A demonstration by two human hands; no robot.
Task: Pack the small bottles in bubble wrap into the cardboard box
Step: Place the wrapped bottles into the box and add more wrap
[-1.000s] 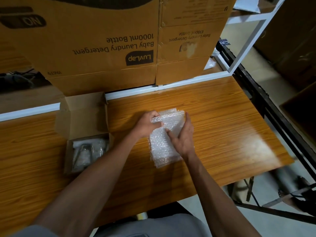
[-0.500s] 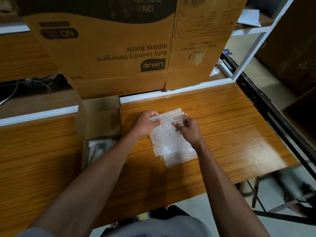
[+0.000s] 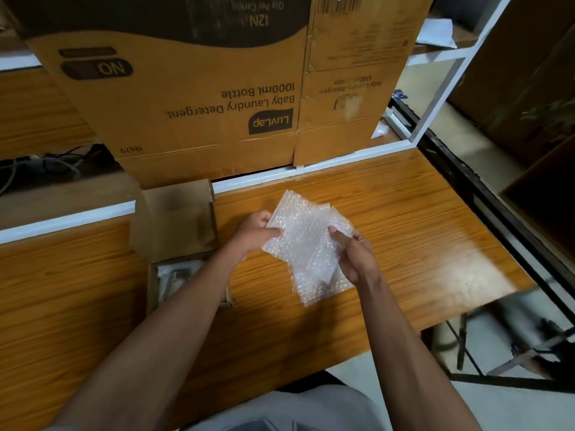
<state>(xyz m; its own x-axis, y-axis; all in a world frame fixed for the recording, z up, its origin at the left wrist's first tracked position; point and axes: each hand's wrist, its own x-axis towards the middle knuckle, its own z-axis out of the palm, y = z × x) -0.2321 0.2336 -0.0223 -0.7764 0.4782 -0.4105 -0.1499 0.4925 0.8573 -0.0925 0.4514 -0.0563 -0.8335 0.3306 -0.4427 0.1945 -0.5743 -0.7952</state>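
Note:
A sheet of clear bubble wrap (image 3: 306, 241) is lifted off the wooden table (image 3: 420, 231), tilted with its far corner up. My left hand (image 3: 256, 228) pinches its left edge, thumb on top. My right hand (image 3: 357, 256) grips its right side, fingers curled round the edge. More bubble wrap lies under it on the table. To the left stands a small open cardboard box (image 3: 174, 225), its flap raised; inside it, wrapped bottles (image 3: 174, 278) show partly, and my left forearm covers the rest.
Large brown detergent cartons (image 3: 202, 98) stand stacked right behind the work spot. A white rail (image 3: 311, 169) runs along the table's back edge. The table ends at the right, where a black metal frame (image 3: 485, 219) and floor lie below.
The bubble wrap lay flat on the table with both hands at its top edge; now both hands have lifted a sheet off the pile and tilted it. The view has shifted slightly.

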